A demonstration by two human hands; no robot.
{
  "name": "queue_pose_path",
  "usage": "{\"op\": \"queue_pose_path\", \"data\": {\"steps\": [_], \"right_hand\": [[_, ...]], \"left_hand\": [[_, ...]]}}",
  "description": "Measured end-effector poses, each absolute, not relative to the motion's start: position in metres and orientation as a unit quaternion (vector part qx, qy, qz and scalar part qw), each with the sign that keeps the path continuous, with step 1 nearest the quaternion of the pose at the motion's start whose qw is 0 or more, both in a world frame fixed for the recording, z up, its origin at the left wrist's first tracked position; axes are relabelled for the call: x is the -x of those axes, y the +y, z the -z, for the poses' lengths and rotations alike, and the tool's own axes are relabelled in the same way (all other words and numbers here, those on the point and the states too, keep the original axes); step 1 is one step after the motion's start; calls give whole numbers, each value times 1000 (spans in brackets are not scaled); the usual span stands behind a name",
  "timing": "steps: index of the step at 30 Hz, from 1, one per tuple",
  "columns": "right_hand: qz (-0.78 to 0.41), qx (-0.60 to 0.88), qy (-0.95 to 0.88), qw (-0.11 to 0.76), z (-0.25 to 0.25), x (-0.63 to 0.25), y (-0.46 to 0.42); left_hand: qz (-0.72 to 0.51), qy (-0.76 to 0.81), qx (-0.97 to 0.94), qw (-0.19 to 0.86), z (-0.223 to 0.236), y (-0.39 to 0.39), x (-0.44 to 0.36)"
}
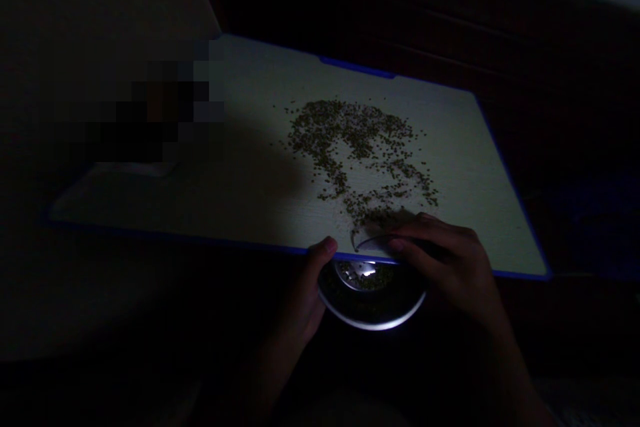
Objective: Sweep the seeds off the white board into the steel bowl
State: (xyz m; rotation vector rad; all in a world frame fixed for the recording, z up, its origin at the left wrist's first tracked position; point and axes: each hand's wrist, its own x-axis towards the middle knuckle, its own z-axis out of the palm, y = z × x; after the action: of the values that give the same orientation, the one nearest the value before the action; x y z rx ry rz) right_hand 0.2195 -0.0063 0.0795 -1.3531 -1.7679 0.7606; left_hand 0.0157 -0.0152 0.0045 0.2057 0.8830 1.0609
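Observation:
Small dark grains [345,130], like seeds or dried beans, lie scattered over a pale board [450,147] with a blue rim. My right hand [445,257] is closed around a thin curved-edged tool [375,240], whose edge rests among grains at the board's near edge. Its exact kind is hard to make out in the dark. Just below that edge is a round metal bowl [373,325] with grains inside, its far part hidden under the board. My left hand [305,300] grips the bowl's left side, the thumb up against the board's blue rim.
A blurred-out patch [155,107] covers the board's far left, with a pale item [145,168] partly showing below it. Dark wooden-looking furniture [425,20] stands behind the board. The room is very dim.

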Motion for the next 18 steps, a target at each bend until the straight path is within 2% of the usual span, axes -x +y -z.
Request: {"op": "queue_pose_path", "data": {"steps": [18], "right_hand": [[-293,548,-681,388,-79,-218,-7]], "left_hand": [[-499,420,-94,752,-5,-15,-16]]}}
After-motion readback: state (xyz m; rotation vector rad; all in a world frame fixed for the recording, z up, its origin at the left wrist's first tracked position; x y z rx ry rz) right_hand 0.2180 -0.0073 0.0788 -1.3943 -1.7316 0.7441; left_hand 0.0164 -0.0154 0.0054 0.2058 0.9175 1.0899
